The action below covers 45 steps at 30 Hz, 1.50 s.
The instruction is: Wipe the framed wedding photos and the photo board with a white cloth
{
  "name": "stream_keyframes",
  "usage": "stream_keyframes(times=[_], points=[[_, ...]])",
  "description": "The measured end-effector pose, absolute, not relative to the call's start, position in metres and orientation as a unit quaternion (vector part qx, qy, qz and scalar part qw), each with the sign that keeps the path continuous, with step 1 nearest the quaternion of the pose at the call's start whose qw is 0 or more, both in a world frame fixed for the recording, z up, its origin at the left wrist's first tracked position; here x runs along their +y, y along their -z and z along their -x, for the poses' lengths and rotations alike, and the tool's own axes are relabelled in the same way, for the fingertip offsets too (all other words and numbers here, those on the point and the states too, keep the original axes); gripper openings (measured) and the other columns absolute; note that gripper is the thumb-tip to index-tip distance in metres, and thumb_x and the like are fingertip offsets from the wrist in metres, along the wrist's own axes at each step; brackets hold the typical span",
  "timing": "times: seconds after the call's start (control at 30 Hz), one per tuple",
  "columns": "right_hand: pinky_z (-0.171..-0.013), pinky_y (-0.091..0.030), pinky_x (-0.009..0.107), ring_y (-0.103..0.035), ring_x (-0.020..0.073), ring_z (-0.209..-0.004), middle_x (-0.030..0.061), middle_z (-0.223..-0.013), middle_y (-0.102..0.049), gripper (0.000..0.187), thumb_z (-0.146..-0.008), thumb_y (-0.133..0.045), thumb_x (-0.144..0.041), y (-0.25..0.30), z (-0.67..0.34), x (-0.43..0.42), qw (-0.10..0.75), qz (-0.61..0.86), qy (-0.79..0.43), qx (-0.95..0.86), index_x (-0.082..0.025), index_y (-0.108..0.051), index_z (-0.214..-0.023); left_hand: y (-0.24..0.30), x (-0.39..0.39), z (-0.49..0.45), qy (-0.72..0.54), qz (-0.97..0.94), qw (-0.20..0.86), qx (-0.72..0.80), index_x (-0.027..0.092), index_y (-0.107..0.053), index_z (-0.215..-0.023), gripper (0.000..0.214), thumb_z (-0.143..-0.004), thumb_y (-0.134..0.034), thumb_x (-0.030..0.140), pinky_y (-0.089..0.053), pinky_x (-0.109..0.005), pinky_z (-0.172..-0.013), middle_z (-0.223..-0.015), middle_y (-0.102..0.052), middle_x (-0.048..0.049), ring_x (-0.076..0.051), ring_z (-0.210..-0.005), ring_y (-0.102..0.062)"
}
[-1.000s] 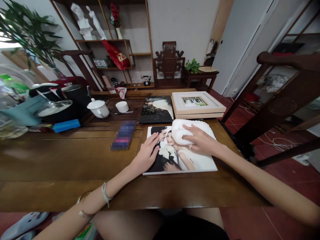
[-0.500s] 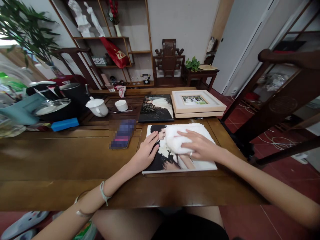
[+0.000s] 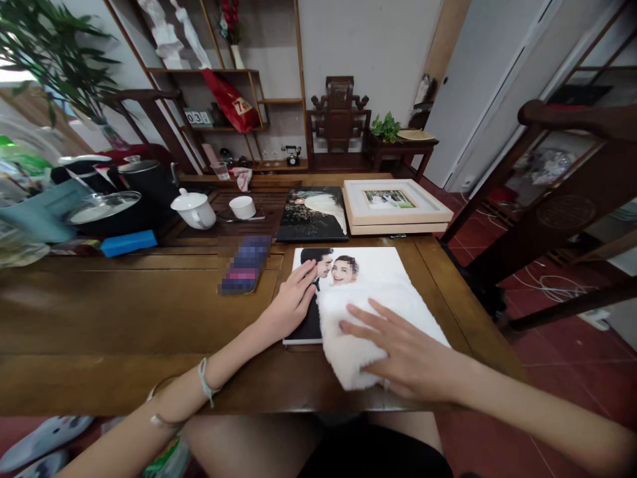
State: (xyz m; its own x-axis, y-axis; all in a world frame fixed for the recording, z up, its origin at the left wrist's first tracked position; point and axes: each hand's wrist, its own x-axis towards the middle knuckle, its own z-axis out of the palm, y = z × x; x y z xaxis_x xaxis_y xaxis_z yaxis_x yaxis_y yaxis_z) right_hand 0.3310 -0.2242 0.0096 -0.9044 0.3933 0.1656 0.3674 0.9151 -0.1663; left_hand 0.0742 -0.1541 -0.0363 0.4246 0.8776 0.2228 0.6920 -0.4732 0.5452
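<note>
A white-bordered photo album [image 3: 375, 260] lies flat on the wooden table, its cover printed with a couple. My left hand [image 3: 290, 302] rests on its left side with the fingers stretched out, holding nothing. Over the lower right part of the cover lies a fluffy white cloth [image 3: 343, 345], hanging past the album's near edge. My right hand [image 3: 403, 348] has hold of this cloth, fingers spread across its top and thumb at the near side. The cloth hides much of the picture beneath.
Behind the album are a dark photo panel [image 3: 312, 222] and a pale wooden picture frame [image 3: 398, 218]. A phone [image 3: 243, 265] lies to the left on the table [image 3: 149, 318]. Farther left stand a white lidded cup [image 3: 194, 210], a small white bowl [image 3: 242, 208] and a blue block [image 3: 128, 243].
My right hand has moved the cloth toward me, from the album's upper middle past its near edge. The second printed face now shows. My left hand has stayed in place.
</note>
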Motion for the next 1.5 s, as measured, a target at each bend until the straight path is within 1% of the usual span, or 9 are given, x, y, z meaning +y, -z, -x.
stream_keyframes(times=[0.2,0.4,0.57,0.67,0.77,1.03,1.17,1.37,1.5], points=[[-0.109,-0.026,0.06,-0.031,0.0336,-0.138,0.0153,-0.143,-0.046,0.039,-0.072,-0.06,-0.009,-0.006,-0.339,-0.189,0.106,0.263,-0.054,-0.957,-0.02,-0.068,-0.108,0.035,-0.154,-0.071,-0.26,-0.829,0.191,0.456,0.016,-0.046,-0.139,0.046,-0.097,-0.031,0.026,-0.024,-0.046,-0.118,-0.15,-0.04,-0.0103,-0.023,-0.142,-0.031],[-0.102,-0.038,0.053,-0.042,0.0335,-0.132,0.0202,-0.126,-0.06,0.025,-0.083,-0.057,-0.016,-0.009,-0.338,-0.132,0.128,0.39,0.002,-0.912,-0.016,-0.068,-0.105,0.035,-0.153,-0.069,-0.29,-0.82,0.211,0.446,0.017,-0.051,-0.134,0.043,-0.097,-0.03,0.025,-0.026,-0.047,-0.118,-0.148,-0.044,-0.0091,-0.022,-0.14,-0.035],[-0.102,-0.034,0.061,-0.037,0.0399,-0.133,0.0197,-0.137,-0.051,0.041,-0.081,-0.06,-0.015,-0.01,-0.293,-0.18,0.055,0.4,0.021,-0.915,-0.019,-0.063,-0.122,0.038,-0.151,-0.067,-0.303,-0.822,0.21,0.433,0.016,-0.049,-0.135,0.045,-0.096,-0.027,0.019,-0.026,-0.048,-0.118,-0.146,-0.046,-0.0105,-0.021,-0.14,-0.036],[-0.098,-0.036,0.066,-0.039,0.042,-0.131,0.0191,-0.137,-0.05,0.028,-0.089,-0.055,-0.024,-0.006,-0.266,-0.224,0.071,0.31,0.031,-0.947,-0.025,-0.067,-0.114,0.039,-0.148,-0.065,-0.296,-0.828,0.209,0.427,0.015,-0.047,-0.137,0.046,-0.095,-0.03,0.02,-0.028,-0.047,-0.117,-0.147,-0.045,-0.0113,-0.022,-0.14,-0.035],[-0.093,-0.039,0.067,-0.044,0.0434,-0.126,0.0209,-0.134,-0.052,0.025,-0.094,-0.048,-0.027,-0.004,-0.256,-0.243,0.1,0.275,0.066,-0.954,-0.022,-0.07,-0.106,0.04,-0.147,-0.064,-0.288,-0.832,0.207,0.427,0.014,-0.047,-0.138,0.047,-0.094,-0.034,0.021,-0.029,-0.046,-0.117,-0.148,-0.044,-0.0115,-0.023,-0.14,-0.035],[-0.089,-0.045,0.063,-0.048,0.0452,-0.123,0.0264,-0.131,-0.053,0.026,-0.09,-0.052,-0.02,-0.013,-0.252,-0.214,0.035,0.402,0.108,-0.909,-0.016,-0.068,-0.111,0.042,-0.148,-0.065,-0.287,-0.828,0.206,0.435,0.012,-0.048,-0.136,0.046,-0.096,-0.029,0.024,-0.027,-0.049,-0.117,-0.148,-0.043,-0.0136,-0.023,-0.141,-0.033],[-0.083,-0.049,0.064,-0.056,0.043,-0.113,0.0261,-0.122,-0.06,0.032,-0.096,-0.045,-0.03,-0.001,-0.232,-0.245,0.088,0.339,0.155,-0.924,-0.012,-0.071,-0.104,0.041,-0.147,-0.065,-0.272,-0.829,0.208,0.442,0.011,-0.047,-0.137,0.048,-0.095,-0.031,0.026,-0.028,-0.047,-0.117,-0.148,-0.042,-0.0142,-0.024,-0.141,-0.033],[-0.089,-0.047,0.058,-0.054,0.041,-0.118,0.0216,-0.128,-0.058,0.018,-0.085,-0.061,-0.027,-0.003,-0.26,-0.261,0.139,0.286,0.069,-0.946,-0.019,-0.072,-0.097,0.033,-0.153,-0.07,-0.241,-0.824,0.208,0.468,0.015,-0.043,-0.14,0.048,-0.096,-0.033,0.031,-0.025,-0.046,-0.117,-0.152,-0.037,-0.0118,-0.024,-0.143,-0.029],[-0.096,-0.043,0.053,-0.047,0.0377,-0.125,0.0183,-0.133,-0.055,0.036,-0.074,-0.061,-0.012,-0.008,-0.31,-0.217,0.116,0.364,0.012,-0.924,-0.02,-0.068,-0.108,0.029,-0.157,-0.073,-0.21,-0.828,0.204,0.478,0.018,-0.037,-0.144,0.051,-0.097,-0.037,0.036,-0.025,-0.05,-0.116,-0.155,-0.032,-0.0105,-0.025,-0.144,-0.025]])
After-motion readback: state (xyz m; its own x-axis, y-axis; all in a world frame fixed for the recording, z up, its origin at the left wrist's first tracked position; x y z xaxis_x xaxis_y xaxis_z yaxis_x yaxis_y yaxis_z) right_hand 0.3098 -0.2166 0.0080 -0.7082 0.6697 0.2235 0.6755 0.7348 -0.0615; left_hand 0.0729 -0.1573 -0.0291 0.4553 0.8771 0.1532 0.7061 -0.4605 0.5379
